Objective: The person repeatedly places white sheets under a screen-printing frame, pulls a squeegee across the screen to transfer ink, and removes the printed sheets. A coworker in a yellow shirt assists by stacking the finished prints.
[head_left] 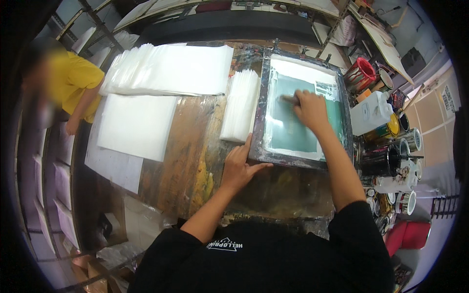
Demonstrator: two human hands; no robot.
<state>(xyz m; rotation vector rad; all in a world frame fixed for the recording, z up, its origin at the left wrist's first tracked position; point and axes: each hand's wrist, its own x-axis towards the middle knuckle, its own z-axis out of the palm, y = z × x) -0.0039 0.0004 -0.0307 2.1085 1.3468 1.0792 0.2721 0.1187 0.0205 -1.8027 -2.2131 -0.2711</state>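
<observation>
A screen-printing frame (260,112) with a dark, stained rim and green mesh lies on the table in front of me, to the right. My right hand (312,111) is over the mesh, its fingers closed on a small brownish-grey thing (289,99) whose kind I cannot make out. White smears run along the mesh's edges. At the frame's near left corner rests my left hand (237,168), thumb and forefinger spread along the two sides of the corner. Just left of the frame lies a narrow stack of white sheets (240,105).
More white sheets (168,68) are piled across the worn wooden table (193,146). Paint cans (360,74) and a white plastic jug (371,113) crowd the right side. A person in a yellow top (80,73) stands at the left, beside a rack (63,183).
</observation>
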